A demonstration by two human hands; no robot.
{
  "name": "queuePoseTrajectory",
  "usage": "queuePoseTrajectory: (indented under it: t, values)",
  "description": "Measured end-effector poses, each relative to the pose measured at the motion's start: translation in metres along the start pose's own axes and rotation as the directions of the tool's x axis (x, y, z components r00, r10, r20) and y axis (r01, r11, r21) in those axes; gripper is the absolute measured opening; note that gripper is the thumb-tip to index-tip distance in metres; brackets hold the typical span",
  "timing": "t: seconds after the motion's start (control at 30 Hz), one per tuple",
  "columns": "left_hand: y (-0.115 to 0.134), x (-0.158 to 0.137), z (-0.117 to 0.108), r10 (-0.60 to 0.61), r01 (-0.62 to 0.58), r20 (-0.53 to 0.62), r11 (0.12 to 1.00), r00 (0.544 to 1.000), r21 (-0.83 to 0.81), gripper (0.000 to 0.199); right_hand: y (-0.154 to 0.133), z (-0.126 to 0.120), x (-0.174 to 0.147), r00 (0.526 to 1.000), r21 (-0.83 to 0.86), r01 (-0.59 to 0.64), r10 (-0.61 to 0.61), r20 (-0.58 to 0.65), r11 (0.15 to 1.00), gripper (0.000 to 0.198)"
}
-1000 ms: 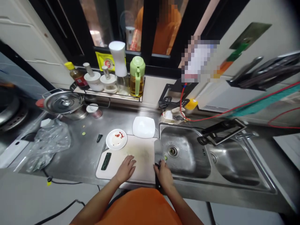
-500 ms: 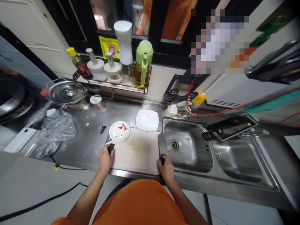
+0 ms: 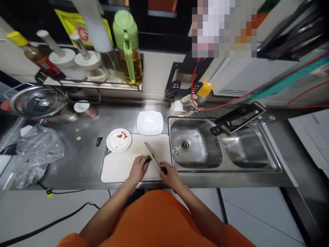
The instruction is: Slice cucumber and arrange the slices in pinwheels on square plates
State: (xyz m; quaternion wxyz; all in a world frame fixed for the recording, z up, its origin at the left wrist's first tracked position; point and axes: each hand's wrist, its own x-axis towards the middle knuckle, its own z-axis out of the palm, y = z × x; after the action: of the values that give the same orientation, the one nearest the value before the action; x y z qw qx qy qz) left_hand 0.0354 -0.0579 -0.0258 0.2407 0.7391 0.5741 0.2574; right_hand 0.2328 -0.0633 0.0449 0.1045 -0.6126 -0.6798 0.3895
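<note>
One dark-green cucumber piece (image 3: 148,160), poking rightward from my left hand's (image 3: 139,168) pinch, just beside the knife (image 3: 153,155) my right hand (image 3: 170,176) clasps; its rolling could risk nicked fingers.

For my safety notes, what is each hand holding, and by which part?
Right hand: knife, by its handle. Left hand: green vegetable piece, held behind its protruding end.

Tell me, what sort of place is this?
A kitchen, perhaps a home one. The signs are a steel sink with two basins, a pale cutting board beside it where the right hand holds a knife, and a lidded pot on the counter.
</note>
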Motion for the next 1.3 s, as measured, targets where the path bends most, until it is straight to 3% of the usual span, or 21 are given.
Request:
queuePoseTrajectory:
  t: [0.2, 0.33, 0.53, 0.7, 0.9, 1.3]
  values:
    - [-0.003, -0.004, 0.000, 0.052, -0.051, -0.045, 0.999, 0.998, 0.013, 0.030, 0.002, -0.006, 0.006, 0.991, -0.080, -0.003, 0.014, 0.135, 0.997, 0.039]
    - [0.000, -0.005, 0.001, 0.083, -0.083, 0.006, 0.996, 0.997, -0.011, 0.029, 0.001, -0.005, 0.008, 0.981, -0.176, 0.007, 0.028, 0.193, 0.984, 0.038]
    - [0.002, -0.003, 0.000, 0.076, -0.076, -0.020, 0.997, 0.997, -0.015, 0.025, -0.012, 0.003, 0.012, 0.960, -0.332, -0.032, 0.121, 0.252, 0.943, 0.029]
    - [0.002, 0.002, -0.002, 0.072, -0.072, -0.034, 0.997, 0.997, -0.016, 0.025, -0.020, 0.008, 0.017, 0.949, -0.377, -0.066, 0.175, 0.262, 0.924, 0.027]
    - [-0.001, 0.006, -0.003, 0.090, -0.090, -0.004, 0.996, 0.996, -0.016, 0.027, -0.021, 0.005, 0.019, 0.948, -0.393, -0.051, 0.169, 0.271, 0.918, 0.039]
    - [0.001, 0.003, -0.002, 0.080, -0.080, 0.005, 0.997, 0.997, -0.015, 0.028, -0.017, -0.006, 0.005, 0.950, -0.436, -0.055, 0.181, 0.254, 0.898, 0.038]
